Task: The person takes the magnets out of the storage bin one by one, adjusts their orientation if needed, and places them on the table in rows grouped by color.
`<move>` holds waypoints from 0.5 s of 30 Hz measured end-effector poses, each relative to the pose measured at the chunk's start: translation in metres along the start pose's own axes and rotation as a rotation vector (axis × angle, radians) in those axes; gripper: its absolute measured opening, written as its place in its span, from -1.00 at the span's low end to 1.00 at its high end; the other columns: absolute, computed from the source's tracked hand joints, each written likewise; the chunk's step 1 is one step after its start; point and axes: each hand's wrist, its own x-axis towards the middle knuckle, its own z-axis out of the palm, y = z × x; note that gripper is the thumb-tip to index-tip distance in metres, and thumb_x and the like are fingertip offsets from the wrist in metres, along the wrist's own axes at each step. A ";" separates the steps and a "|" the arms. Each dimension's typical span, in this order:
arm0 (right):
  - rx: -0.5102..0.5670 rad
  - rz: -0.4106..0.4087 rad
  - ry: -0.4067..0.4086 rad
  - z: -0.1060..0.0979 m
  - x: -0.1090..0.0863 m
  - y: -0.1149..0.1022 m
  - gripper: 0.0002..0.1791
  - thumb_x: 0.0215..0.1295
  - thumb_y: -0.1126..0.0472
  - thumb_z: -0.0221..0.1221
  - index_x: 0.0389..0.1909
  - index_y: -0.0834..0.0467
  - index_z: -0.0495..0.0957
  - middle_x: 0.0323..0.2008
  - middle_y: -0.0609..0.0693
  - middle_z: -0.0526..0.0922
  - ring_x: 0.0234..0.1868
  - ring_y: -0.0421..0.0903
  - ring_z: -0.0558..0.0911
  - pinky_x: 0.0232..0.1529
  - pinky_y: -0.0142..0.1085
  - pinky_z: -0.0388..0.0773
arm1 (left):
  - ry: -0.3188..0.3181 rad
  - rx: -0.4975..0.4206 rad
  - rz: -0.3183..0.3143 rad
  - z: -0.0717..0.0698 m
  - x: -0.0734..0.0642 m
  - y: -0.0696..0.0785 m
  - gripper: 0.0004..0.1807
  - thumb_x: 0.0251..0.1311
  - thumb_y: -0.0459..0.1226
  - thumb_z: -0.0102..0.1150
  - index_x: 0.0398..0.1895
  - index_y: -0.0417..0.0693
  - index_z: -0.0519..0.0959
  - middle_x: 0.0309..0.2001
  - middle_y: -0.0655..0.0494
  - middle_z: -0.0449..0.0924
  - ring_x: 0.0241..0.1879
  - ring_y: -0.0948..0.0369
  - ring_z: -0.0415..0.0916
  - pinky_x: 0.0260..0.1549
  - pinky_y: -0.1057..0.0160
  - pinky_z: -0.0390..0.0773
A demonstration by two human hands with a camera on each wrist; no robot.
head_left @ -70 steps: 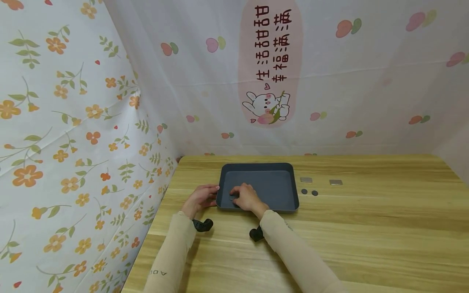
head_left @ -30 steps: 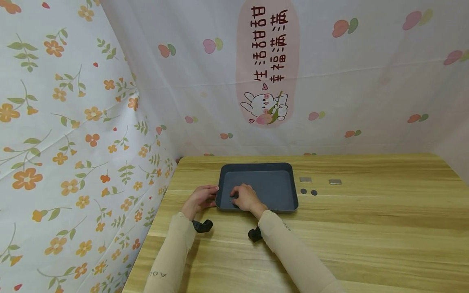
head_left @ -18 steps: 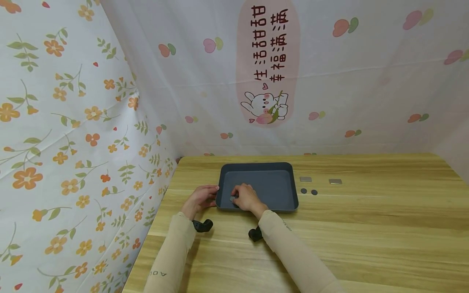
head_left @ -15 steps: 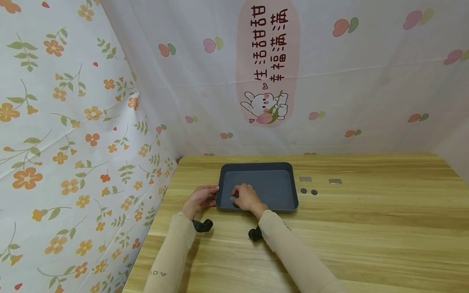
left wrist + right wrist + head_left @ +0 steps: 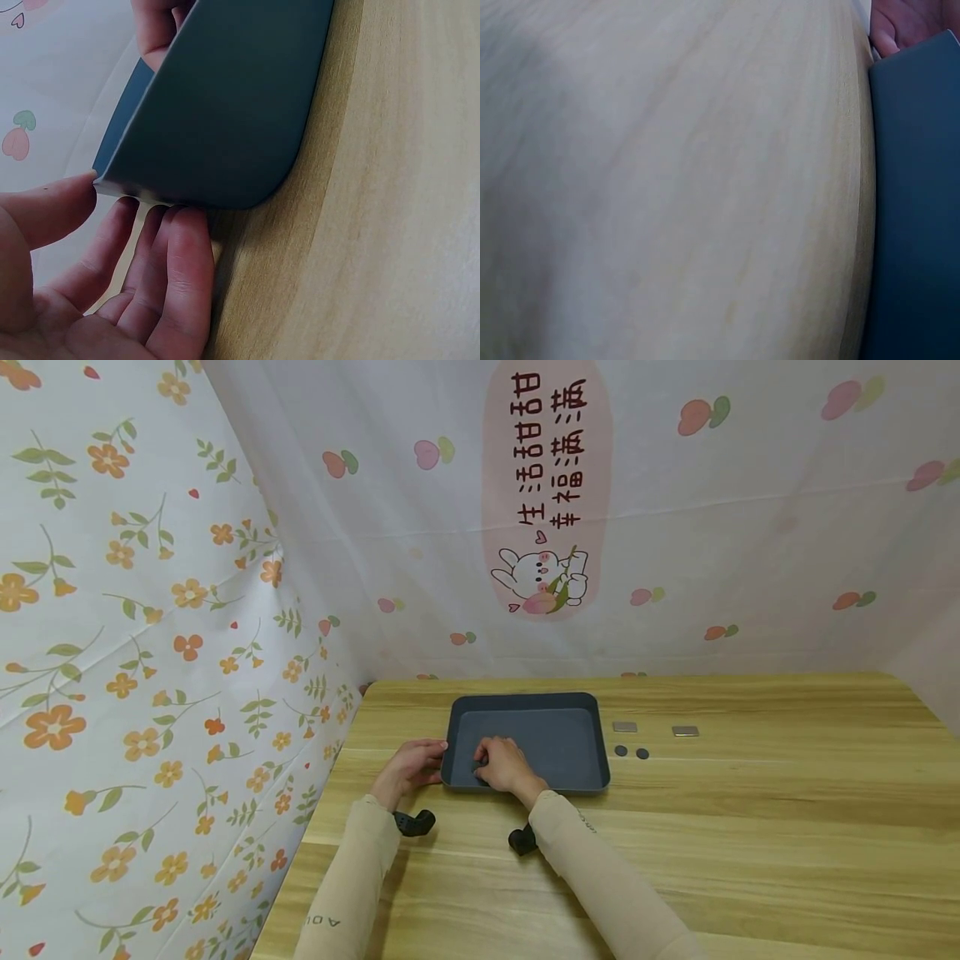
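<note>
A dark grey rectangular tray (image 5: 558, 752) lies on the wooden table. My left hand (image 5: 408, 767) holds its left end; in the left wrist view the thumb (image 5: 64, 202) meets the rim and the other fingers (image 5: 187, 262) lie against the outer wall. Inside the tray, near its front left corner, my right hand (image 5: 507, 764) pinches a small flat grey piece (image 5: 477, 766), mostly hidden by the fingers. The right wrist view catches only the tray's outer wall (image 5: 915, 210) and part of the left hand (image 5: 911, 26).
Right of the tray, two thin metallic rectangles (image 5: 625, 727) and two small dark discs (image 5: 621, 750) lie on the table (image 5: 750, 843). Black wrist mounts (image 5: 415, 822) stick out below both sleeves. Patterned cloth (image 5: 420, 568) hangs behind and to the left.
The small piece at my right fingertips turns: a paler face showed about half a second ago, and now it looks darker. Both hands and the tray keep their places.
</note>
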 end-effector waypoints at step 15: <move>0.056 0.019 0.005 0.002 0.001 0.004 -0.86 0.10 0.32 0.33 -0.36 0.12 0.57 -0.46 -0.07 0.56 -0.45 -0.16 0.48 -0.32 -0.27 0.43 | -0.016 -0.002 0.004 0.001 -0.001 -0.001 -0.53 0.45 -0.25 -0.06 0.32 -0.32 0.33 -0.21 0.05 0.57 -0.29 0.25 0.51 -0.31 0.27 0.57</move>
